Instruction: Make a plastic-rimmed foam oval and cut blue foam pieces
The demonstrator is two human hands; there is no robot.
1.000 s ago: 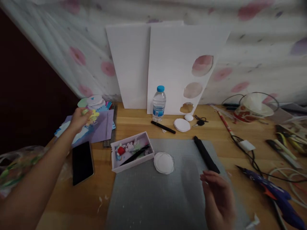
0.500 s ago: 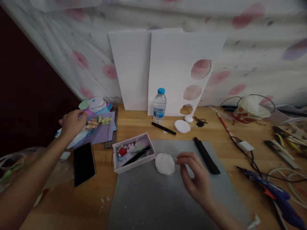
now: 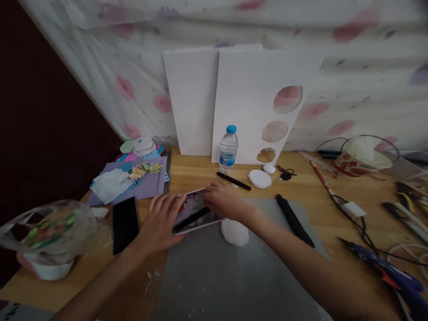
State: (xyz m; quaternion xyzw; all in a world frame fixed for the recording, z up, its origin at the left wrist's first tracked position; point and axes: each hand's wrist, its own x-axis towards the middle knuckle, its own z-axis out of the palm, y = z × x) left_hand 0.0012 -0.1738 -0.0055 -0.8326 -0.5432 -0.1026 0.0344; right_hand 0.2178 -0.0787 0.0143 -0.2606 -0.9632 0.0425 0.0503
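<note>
Gripping 1 small white box (image 3: 194,216), 2 hands, left (image 3: 160,225) and right (image 3: 222,204), clasp its opposite ends.

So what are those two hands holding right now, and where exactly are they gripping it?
Both hold the small white box: the left hand on its near-left end, the right hand over its far-right edge.

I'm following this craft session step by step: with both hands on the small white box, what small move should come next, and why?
Probably steady the box and pick one piece out. The left hand braces its near-left side, the right hand reaches over its far edge, and the white disc lies bare on the grey mat beside it.
</note>
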